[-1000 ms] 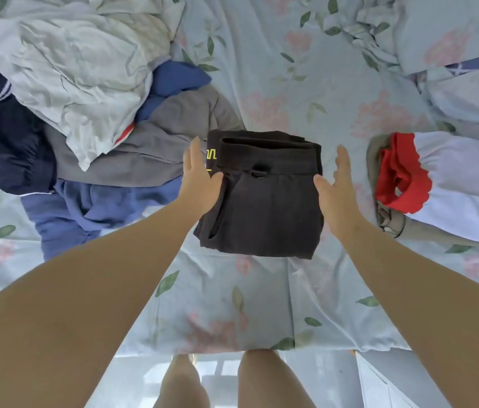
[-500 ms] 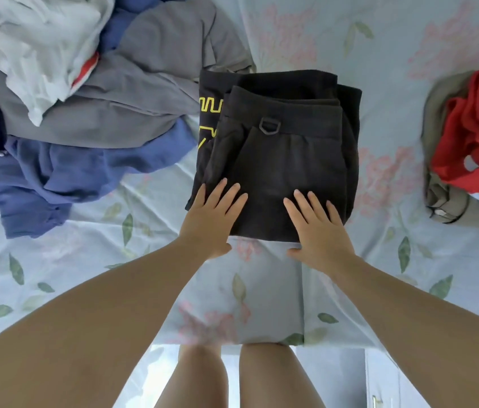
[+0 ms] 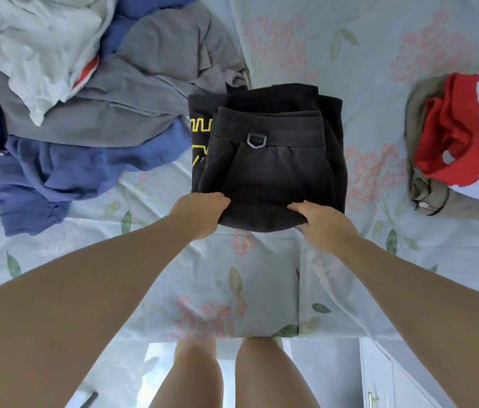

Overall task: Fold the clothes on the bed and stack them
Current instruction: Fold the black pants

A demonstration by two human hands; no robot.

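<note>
View from above of a person's two bare arms reaching over a bed with a pale floral sheet (image 3: 232, 275). The left hand (image 3: 200, 213) and the right hand (image 3: 320, 222) both grip the near edge of a folded black garment (image 3: 273, 178), one at each corner. The fingers of both hands curl round the cloth, and the right thumb lies on top. The edge between the hands bulges towards the person. Just beyond the hands, a small metal ring (image 3: 257, 140) sits on the garment's waistband. This garment lies on a second black piece with yellow print (image 3: 200, 126), which shows beyond the left hand. Further beyond the left hand, and out to its left, is an unfolded heap: a grey garment (image 3: 144, 92), a blue garment (image 3: 70, 172) and a white garment (image 3: 35, 54). Well off to the right of the right hand lie a red and white garment (image 3: 456, 136) and an olive garment (image 3: 421, 189), touching each other. The person's bare legs show below, at the bed's edge
</note>
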